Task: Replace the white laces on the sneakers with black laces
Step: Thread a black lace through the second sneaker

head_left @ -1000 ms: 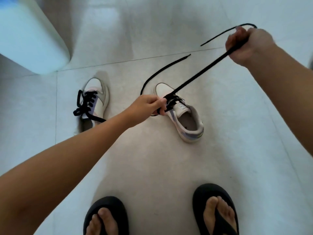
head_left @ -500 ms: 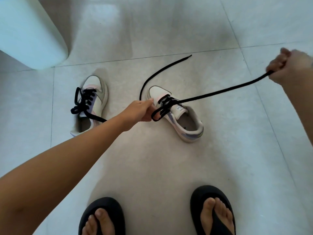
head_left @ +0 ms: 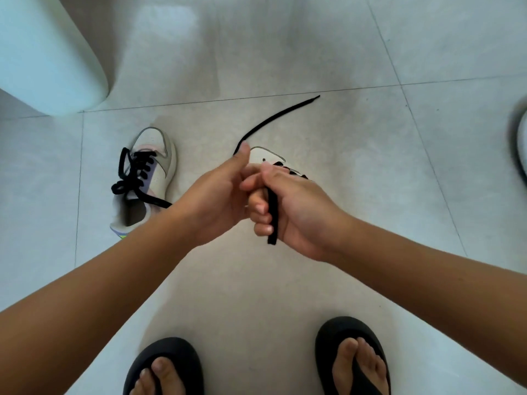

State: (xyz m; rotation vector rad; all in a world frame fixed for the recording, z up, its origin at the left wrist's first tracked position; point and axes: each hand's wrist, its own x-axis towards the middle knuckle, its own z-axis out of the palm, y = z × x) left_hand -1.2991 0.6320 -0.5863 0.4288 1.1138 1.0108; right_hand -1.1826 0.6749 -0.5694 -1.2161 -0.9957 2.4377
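Note:
Two pale sneakers stand on the tiled floor. The left sneaker (head_left: 159,155) is laced in black, with its lace ends (head_left: 137,172) trailing loose. The right sneaker (head_left: 265,156) shows only its toe and a few black crossings; my hands hide everything else. My right hand (head_left: 302,206) is closed on a stretch of the black lace (head_left: 272,218), whose cut end hangs below the fist. My left hand (head_left: 211,201) presses against the right fingers, thumb up and fingers curled; what it holds is hidden. The lace's other end (head_left: 279,115) lies on the floor beyond the toe.
A pale rounded container (head_left: 48,52) stands at the far left. My feet in black sandals (head_left: 168,366) (head_left: 353,354) are at the bottom of the view. A blurred pale object (head_left: 522,143) shows at the right edge.
My right hand has come in from far right, where it pulled the lace taut, to meet the left hand over the right sneaker. The lace is now slack in its fist.

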